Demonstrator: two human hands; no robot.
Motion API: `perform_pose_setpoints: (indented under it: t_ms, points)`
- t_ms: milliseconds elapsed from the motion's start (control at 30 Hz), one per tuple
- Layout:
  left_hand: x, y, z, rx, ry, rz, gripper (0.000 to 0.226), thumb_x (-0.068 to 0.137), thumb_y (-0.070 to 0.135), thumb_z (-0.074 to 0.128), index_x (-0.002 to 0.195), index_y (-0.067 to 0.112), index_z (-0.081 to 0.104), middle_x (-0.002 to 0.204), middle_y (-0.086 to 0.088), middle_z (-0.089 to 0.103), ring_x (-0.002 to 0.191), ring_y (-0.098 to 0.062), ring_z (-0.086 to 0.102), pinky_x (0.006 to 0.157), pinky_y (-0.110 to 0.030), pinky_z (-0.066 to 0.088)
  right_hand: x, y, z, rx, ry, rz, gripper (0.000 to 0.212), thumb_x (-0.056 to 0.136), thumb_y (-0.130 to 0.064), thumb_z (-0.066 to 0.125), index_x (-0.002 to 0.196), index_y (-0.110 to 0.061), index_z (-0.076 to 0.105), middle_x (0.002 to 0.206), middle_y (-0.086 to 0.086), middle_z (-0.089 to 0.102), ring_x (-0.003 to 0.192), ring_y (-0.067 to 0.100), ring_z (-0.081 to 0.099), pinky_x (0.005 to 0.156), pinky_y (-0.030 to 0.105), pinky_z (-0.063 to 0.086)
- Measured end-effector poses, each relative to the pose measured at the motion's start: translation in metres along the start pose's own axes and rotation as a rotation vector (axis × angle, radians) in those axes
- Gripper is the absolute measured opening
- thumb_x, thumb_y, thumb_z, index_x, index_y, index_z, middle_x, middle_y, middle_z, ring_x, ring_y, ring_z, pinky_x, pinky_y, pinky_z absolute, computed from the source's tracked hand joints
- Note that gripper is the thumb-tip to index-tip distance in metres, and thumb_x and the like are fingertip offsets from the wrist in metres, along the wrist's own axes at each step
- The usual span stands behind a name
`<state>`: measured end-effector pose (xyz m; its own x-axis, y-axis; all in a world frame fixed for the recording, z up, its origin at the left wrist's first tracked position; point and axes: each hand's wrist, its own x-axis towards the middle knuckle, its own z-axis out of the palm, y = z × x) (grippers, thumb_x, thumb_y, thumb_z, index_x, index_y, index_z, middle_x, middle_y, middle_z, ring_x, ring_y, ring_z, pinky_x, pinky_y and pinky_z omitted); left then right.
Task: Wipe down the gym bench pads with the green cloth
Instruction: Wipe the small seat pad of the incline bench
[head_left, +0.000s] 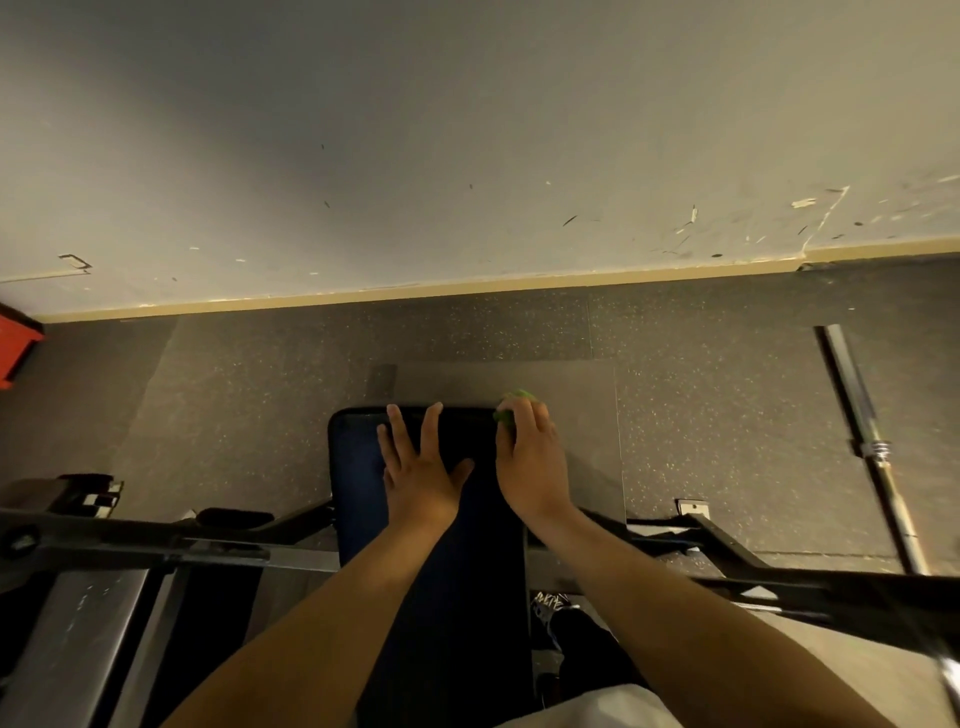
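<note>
1. The green cloth is sitting bunched at the far right corner of the bench pad, about 1 o'clock from the pad's middle. It is mostly hidden, so only a small green lump is showing.
2. The right hand is covering the cloth, its fingers curling down round it and holding it against the pad's edge.
3. The left hand is lying flat on the pad at about 11 o'clock from its middle, just beside the right hand. Its fingers are straight and spread, gripping nothing.
4. The dark pad is running from 6 o'clock in the view up toward the centre, with both forearms reaching along it.
5. A black metal frame is crossing beneath the pad from 9 o'clock to 3 o'clock.
6. A shoe is showing at 5 o'clock, just beside the pad.
7. A barbell is lying on the speckled floor at 3 o'clock, well apart from the pad.
8. A red object is peeking in at 9 o'clock, and a scuffed wall is filling the 12 o'clock half.
</note>
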<state>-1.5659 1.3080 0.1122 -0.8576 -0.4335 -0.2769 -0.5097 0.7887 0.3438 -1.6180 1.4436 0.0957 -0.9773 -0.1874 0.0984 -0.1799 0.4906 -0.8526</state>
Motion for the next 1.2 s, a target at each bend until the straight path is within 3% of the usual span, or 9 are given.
perform_pose_setpoints:
  t_ms: [100, 267, 467, 600, 700, 867, 1100, 1200]
  points:
    - [-0.002, -0.001, 0.001, 0.000, -0.002, 0.004, 0.088, 0.095, 0.050, 0.059, 0.156, 0.046, -0.004, 0.160, -0.001, -0.036, 0.150, -0.029, -0.026, 0.121, -0.055, 0.012, -0.012, 0.000, -0.003, 0.097, 0.024, 0.063, 0.026, 0.095, -0.012, 0.055, 0.120, -0.023, 0.056, 0.126, -0.007, 0.050, 0.109, 0.016, 0.058, 0.090, 0.034, 0.054]
    - [-0.004, -0.003, 0.002, 0.003, 0.003, 0.024, 0.088, 0.095, 0.055, 0.055, 0.155, 0.046, -0.009, 0.161, -0.003, -0.034, 0.150, -0.029, -0.026, 0.121, -0.056, 0.009, -0.037, 0.014, -0.010, -0.016, -0.116, 0.033, 0.039, 0.093, -0.011, 0.056, 0.130, -0.021, 0.055, 0.140, -0.002, 0.040, 0.119, 0.022, 0.052, 0.101, 0.035, 0.049]
    - [-0.010, 0.001, 0.005, 0.023, 0.045, 0.042, 0.087, 0.096, 0.052, 0.056, 0.158, 0.039, -0.003, 0.164, -0.008, -0.024, 0.152, -0.037, -0.013, 0.120, -0.056, 0.013, 0.003, 0.006, -0.022, 0.191, -0.011, 0.128, 0.041, 0.096, -0.007, 0.053, 0.133, -0.026, 0.048, 0.129, -0.004, 0.050, 0.103, 0.004, 0.054, 0.083, 0.014, 0.047]
    - [-0.026, 0.007, 0.017, 0.076, 0.101, 0.105, 0.092, 0.091, 0.050, 0.064, 0.159, 0.034, 0.005, 0.167, -0.012, -0.008, 0.147, -0.043, 0.010, 0.115, -0.059, 0.028, 0.028, 0.001, -0.016, 0.246, -0.058, 0.165, 0.026, 0.097, -0.013, 0.053, 0.121, -0.024, 0.053, 0.115, -0.003, 0.055, 0.098, 0.012, 0.056, 0.083, 0.029, 0.051]
    - [-0.033, 0.007, 0.026, 0.055, 0.041, 0.099, 0.099, 0.089, 0.054, 0.064, 0.158, 0.036, -0.004, 0.165, -0.010, -0.018, 0.151, -0.037, -0.003, 0.119, -0.053, 0.021, 0.021, 0.005, -0.014, 0.135, -0.081, 0.167, 0.021, 0.099, -0.019, 0.050, 0.119, -0.022, 0.055, 0.111, -0.004, 0.053, 0.087, 0.012, 0.057, 0.073, 0.029, 0.051]
    - [-0.032, 0.009, 0.027, -0.005, 0.007, 0.088, 0.103, 0.091, 0.050, 0.065, 0.153, 0.042, -0.016, 0.163, -0.003, -0.030, 0.152, -0.026, -0.019, 0.122, -0.047, 0.009, -0.022, 0.015, -0.010, 0.180, -0.018, 0.215, 0.025, 0.093, -0.007, 0.053, 0.113, -0.020, 0.053, 0.109, -0.007, 0.050, 0.084, 0.010, 0.057, 0.067, 0.021, 0.046]
    - [-0.034, 0.008, 0.031, -0.069, -0.023, 0.090, 0.098, 0.095, 0.041, 0.063, 0.154, 0.043, -0.015, 0.161, -0.001, -0.033, 0.150, -0.024, -0.026, 0.120, -0.041, -0.002, -0.060, 0.026, -0.011, 0.189, -0.135, 0.357, 0.019, 0.091, -0.006, 0.053, 0.103, -0.020, 0.056, 0.107, -0.008, 0.050, 0.091, 0.013, 0.056, 0.083, 0.031, 0.050]
    - [-0.035, 0.007, 0.032, -0.065, -0.022, 0.093, 0.098, 0.095, 0.041, 0.063, 0.154, 0.042, -0.015, 0.161, 0.000, -0.035, 0.150, -0.024, -0.027, 0.115, -0.036, -0.005, -0.043, 0.025, -0.019, 0.232, -0.046, 0.305, 0.023, 0.091, -0.003, 0.055, 0.107, -0.018, 0.057, 0.111, -0.003, 0.053, 0.095, 0.010, 0.055, 0.084, 0.028, 0.049]
